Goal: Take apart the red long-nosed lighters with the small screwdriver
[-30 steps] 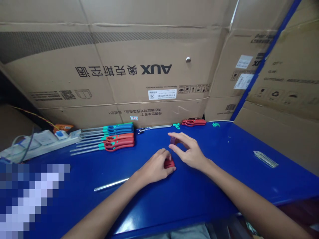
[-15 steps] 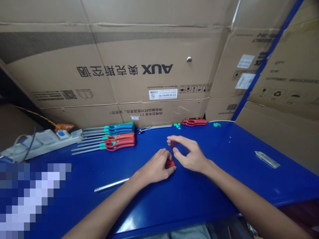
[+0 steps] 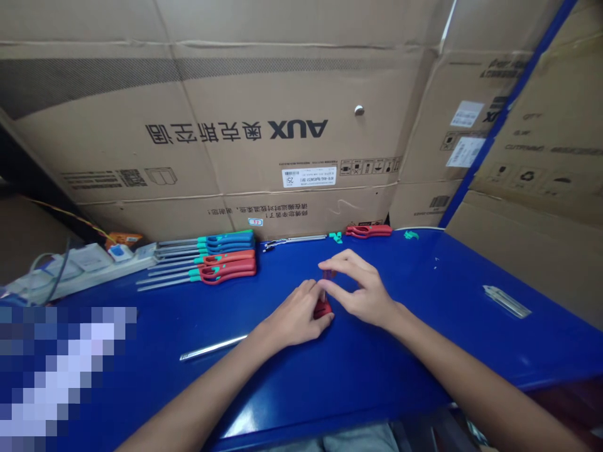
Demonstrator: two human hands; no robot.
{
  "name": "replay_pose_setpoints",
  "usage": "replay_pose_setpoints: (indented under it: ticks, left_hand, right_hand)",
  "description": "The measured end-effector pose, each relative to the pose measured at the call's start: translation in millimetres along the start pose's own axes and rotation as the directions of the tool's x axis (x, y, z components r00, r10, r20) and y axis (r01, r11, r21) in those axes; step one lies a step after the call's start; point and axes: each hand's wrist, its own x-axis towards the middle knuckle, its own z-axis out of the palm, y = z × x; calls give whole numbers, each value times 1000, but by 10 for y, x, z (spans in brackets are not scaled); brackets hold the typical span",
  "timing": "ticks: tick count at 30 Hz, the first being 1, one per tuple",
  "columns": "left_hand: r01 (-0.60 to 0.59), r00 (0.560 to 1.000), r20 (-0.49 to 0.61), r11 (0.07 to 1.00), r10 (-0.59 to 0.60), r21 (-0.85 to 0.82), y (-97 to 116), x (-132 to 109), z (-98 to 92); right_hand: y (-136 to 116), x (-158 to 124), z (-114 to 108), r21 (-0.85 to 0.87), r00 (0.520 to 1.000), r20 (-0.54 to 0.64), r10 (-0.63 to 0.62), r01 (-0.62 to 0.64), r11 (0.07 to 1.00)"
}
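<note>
My left hand (image 3: 301,314) is closed around the red handle of a long-necked lighter (image 3: 323,309), pressing it to the blue table. A bare metal tube (image 3: 211,348), in line with that handle, comes out from under my left wrist; where they join is hidden. Between thumb and fingertips my right hand (image 3: 360,285) pinches a small screwdriver (image 3: 328,274) with a purplish see-through grip. It stands upright just above the red handle, and its thin shaft points down. My left fingers cover its tip, so contact cannot be seen.
Several finished-looking lighters (image 3: 228,267) lie stacked at the left, beside a white power strip (image 3: 70,270). Along the cardboard wall (image 3: 211,81) are thin metal rods (image 3: 301,238), red handle shells (image 3: 368,231) and green bits (image 3: 411,235). A clear packet (image 3: 506,301) lies right.
My right hand has shifted slightly, its fingers now drawn closer around the screwdriver, which stands more upright over the red handle. My left hand keeps its hold in the same place.
</note>
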Motion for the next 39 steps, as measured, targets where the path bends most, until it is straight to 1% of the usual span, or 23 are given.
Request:
replay_pose_setpoints:
  ticks: [5,9,11,16,18,22,24,29,32,34,36,39]
  left_hand:
    - [-4,1000,30,1000,5,-12,22,3,-26]
    - [4,1000,26,1000,-4,-11,27,7,-32]
    - [5,1000,29,1000,-4,-18,19,11,-24]
    - [9,999,47,1000,-8,-26,5,26,-22]
    - [16,999,51,1000,-15,-23,7,32,-27]
    - [29,998,59,999,-28,-16,16,41,-32]
    - [33,998,62,999,-32,-16,20,43,-32]
    - [36,997,63,999,-35,-13,25,40,-30]
    - [39,997,63,999,-39,-2,25,39,-26]
    - [36,997,66,999,-36,4,24,39,-26]
    - [31,997,68,999,-32,6,21,38,-27]
    - [33,997,66,999,-33,15,18,37,-24]
  right_hand:
    - [-8,10,-8,19,999,15,30,-30,999]
    - [4,3,-5,2,1000,24,-20,20,1000]
    - [12,-4,0,-11,1000,19,-24,24,1000]
    - [11,-31,12,29,997,19,75,-75,997]
    - [0,-24,8,24,998,22,57,-58,998]
    - [-3,11,1,-29,1000,23,-16,17,999]
    - [9,11,5,-33,1000,16,-12,13,999]
    - [10,-16,12,10,998,21,59,-59,998]
    - [-13,-1,4,-7,999,35,15,-15,1000]
    - [-20,13,-1,-26,1000,21,-11,11,1000]
    - [-16,20,-3,-26,1000,10,-13,13,1000]
    - [-4,12,-3,6,999,47,-17,16,1000]
